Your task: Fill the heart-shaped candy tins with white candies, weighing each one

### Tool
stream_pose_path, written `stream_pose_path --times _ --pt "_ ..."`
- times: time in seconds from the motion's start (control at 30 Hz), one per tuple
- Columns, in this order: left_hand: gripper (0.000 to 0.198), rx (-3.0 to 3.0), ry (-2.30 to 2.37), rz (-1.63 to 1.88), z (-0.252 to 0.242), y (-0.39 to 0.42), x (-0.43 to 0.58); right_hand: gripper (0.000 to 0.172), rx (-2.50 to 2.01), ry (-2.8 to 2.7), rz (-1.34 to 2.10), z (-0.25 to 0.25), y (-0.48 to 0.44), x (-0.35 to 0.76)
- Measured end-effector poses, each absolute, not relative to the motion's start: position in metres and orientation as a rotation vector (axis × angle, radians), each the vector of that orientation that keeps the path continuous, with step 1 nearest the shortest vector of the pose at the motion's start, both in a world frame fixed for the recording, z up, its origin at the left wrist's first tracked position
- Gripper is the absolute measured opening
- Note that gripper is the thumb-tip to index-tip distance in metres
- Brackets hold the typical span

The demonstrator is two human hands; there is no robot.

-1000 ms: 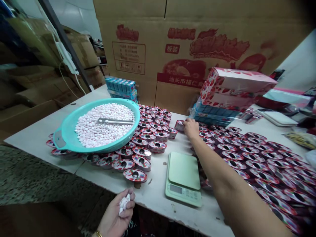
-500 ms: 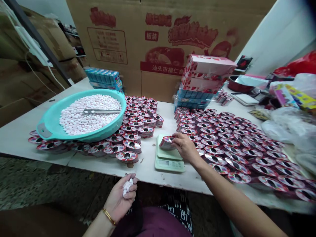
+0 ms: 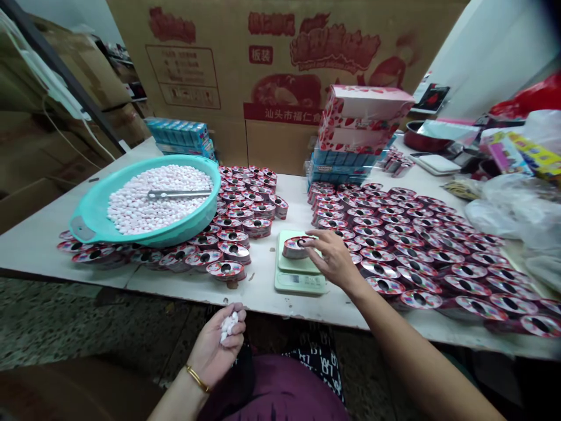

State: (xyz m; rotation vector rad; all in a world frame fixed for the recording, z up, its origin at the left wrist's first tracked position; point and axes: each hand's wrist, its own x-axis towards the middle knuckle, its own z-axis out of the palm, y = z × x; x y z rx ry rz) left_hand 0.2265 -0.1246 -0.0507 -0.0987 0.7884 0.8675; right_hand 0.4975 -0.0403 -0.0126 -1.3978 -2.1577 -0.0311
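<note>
My left hand (image 3: 220,345) is cupped in front of the table edge, palm up. White candies (image 3: 228,327) lie in it with the fingers curled round them. On a pale green kitchen scale (image 3: 294,283) rests one small oval container (image 3: 294,248) with a red-edged top. My right hand (image 3: 333,257) is over the scale's right side, fingers spread at the container's right end; whether a fingertip still touches it I cannot tell. A turquoise basin (image 3: 175,234) holds many more white candies, with metal tongs (image 3: 179,193) lying on them.
Oval containers (image 3: 379,269) stand in rows right of the scale; others (image 3: 227,269) stand to its left, beside and under the basin. Pink boxes (image 3: 368,105) are stacked on blue packs (image 3: 342,169) at the back. A large carton (image 3: 276,140) stands behind. Plastic bags (image 3: 504,204) lie at right.
The container that my right fingers gripped, tilted, now sits flat on the scale, and those fingers have spread apart. My left hand still holds its candies. The view has shifted slightly.
</note>
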Motion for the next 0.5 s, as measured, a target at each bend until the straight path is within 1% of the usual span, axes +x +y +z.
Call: stream_pose_path --times 0.13,0.23,0.33,0.43,0.5 --pt "0.011 -0.113 0.835 0.845 -0.048 -0.123 0.234 0.016 -1.371 -2.027 -0.007 0.0 -0.059 0.502" --pt "0.016 -0.13 0.852 0.802 -0.046 -0.123 0.25 0.023 -1.29 -2.131 0.144 0.003 -0.089 0.477" --pt "0.018 -0.178 0.754 0.745 -0.048 -0.125 0.269 0.032 -1.159 -2.429 0.372 -0.01 -0.123 0.439" --pt "0.02 -0.23 0.695 0.701 -0.054 -0.129 0.28 0.036 -1.184 -2.604 0.381 -0.029 -0.145 0.415" --pt "0.023 -0.237 0.687 0.678 -0.058 -0.131 0.281 0.034 -1.189 -2.651 0.384 -0.037 -0.15 0.414"
